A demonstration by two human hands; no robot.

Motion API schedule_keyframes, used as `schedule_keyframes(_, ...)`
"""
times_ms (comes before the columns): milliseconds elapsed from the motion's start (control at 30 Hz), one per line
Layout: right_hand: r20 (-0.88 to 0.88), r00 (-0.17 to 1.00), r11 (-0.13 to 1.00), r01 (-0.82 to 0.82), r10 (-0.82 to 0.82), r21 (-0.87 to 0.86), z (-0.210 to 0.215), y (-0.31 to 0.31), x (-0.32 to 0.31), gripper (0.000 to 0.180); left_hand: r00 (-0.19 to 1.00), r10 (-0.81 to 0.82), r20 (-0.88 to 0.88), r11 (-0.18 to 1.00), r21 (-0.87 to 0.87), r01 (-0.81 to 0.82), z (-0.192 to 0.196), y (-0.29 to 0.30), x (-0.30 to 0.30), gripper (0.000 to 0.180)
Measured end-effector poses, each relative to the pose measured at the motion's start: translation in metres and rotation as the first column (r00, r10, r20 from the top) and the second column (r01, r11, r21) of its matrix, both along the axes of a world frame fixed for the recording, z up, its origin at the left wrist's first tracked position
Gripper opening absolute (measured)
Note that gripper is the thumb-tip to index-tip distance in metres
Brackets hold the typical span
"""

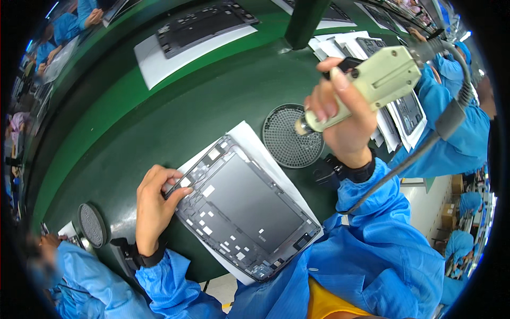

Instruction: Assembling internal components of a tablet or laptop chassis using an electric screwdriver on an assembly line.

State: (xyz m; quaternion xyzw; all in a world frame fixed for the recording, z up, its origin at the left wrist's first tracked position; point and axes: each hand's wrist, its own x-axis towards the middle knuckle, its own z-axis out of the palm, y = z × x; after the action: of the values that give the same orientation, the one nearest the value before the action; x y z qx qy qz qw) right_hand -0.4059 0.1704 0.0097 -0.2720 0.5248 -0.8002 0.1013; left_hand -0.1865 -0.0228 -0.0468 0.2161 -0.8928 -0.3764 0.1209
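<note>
My left hand [154, 199] grips the left edge of a dark tablet housing [249, 199], thumb on top and fingers along the side. The housing lies tilted on a white paper sheet [247, 137], its inner side up, with several small white pads on it. My right hand [348, 117] is wrapped round a cream-coloured electric screwdriver [387, 77], held in the air with its cable leading off to the right. The screwdriver's tip is over a round grey tray [291, 151] full of small holes; whether it touches the tray cannot be told.
Another housing [207, 26] lies on paper on the shelf at the back. More housings and papers [409, 114] are stacked at the right, by a co-worker's blue sleeve [451, 127]. A second round tray [92, 225] stands at the left, near another co-worker's sleeve [90, 276]. A green post [306, 24] rises behind.
</note>
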Motion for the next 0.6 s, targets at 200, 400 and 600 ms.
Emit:
schedule_keyframes(200,-0.057,0.998,0.993,-0.036,0.042,0.11,-0.004,-0.003,-0.006,0.027,1.0,-0.013,0.009,0.999,0.039,0.013,-0.002,-0.003,-0.003,0.029)
schedule_keyframes(400,0.001,1.0,0.992,-0.009,0.009,0.126,-0.013,-0.008,-0.007,0.029,1.0,-0.002,0.007,0.997,0.079,0.001,-0.004,-0.002,-0.005,0.03)
schedule_keyframes(600,-0.057,0.998,0.976,-0.024,0.037,0.215,-0.014,-0.008,-0.005,0.03,1.0,0.004,0.012,0.997,0.081,-0.005,-0.006,-0.003,-0.005,0.03)
